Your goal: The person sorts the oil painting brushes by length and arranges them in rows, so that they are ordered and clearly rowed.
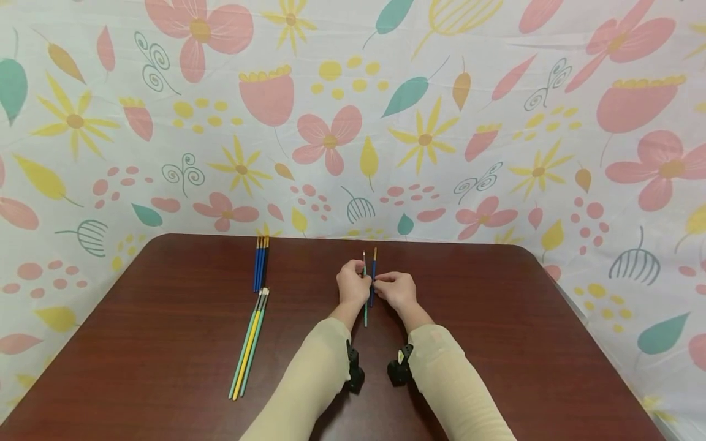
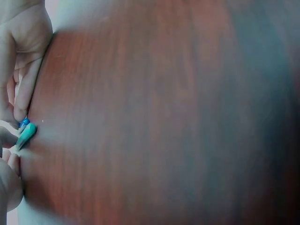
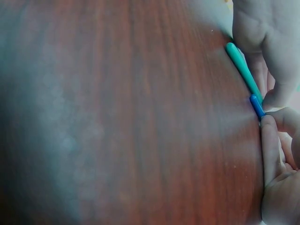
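Near the far middle of the table, my left hand point(image 1: 353, 283) pinches a green-handled paintbrush point(image 1: 366, 315) between thumb and fingers. Just right of it, my right hand point(image 1: 397, 290) pinches a thinner blue paintbrush point(image 1: 374, 266) by its handle. Both brushes point away from me, bristles toward the wall, nearly side by side. The left wrist view shows the green handle's end point(image 2: 28, 133) in front of the blue tip point(image 2: 24, 122). In the right wrist view, the green handle point(image 3: 242, 65) and the shorter visible blue end point(image 3: 256, 105) lie low over the tabletop at my fingertips.
To the left, several blue paintbrushes point(image 1: 259, 266) lie together by the table's far edge. Below them, two green paintbrushes point(image 1: 243, 350) flank a yellow one point(image 1: 248, 355), bristles away from me. Behind the brown table point(image 1: 485, 343) hangs a flower-patterned cloth point(image 1: 331, 202).
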The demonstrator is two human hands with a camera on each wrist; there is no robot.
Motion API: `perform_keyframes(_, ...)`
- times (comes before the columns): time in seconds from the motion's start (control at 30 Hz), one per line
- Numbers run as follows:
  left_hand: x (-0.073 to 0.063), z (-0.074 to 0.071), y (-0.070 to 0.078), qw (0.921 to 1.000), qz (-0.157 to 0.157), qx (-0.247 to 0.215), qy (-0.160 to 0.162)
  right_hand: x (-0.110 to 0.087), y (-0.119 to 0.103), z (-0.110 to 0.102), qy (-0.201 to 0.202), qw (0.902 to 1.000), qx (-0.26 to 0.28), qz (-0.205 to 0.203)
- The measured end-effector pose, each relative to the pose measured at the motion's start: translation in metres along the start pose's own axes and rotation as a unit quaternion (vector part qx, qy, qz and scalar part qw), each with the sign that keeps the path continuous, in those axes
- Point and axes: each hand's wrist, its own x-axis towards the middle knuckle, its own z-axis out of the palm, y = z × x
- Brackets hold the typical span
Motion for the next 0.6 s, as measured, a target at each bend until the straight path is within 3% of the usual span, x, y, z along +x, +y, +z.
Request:
perform_keyframes(0.3, 0.0021, 0.0012, -0.0041, 0.9989, -0.002, -0.040, 0.024, -0.0006, -0.0005, 0.0000, 0.002, 0.9999, -0.009, -0.006)
perform_keyframes(0.43, 0.0037, 0.0027, -0.0066, 0.9989, 0.009, -0.029, 0.035, 0.0002, 0.0008, 0.0005, 0.002, 1.0000, -0.008, -0.003)
perform_keyframes(0.6, 0.0052, 0.0037, -0.0024, 0.9992, -0.010, -0.001, 0.039, 0.0013, 0.0021, 0.0011, 0.003, 1.0000, -0.006, -0.004)
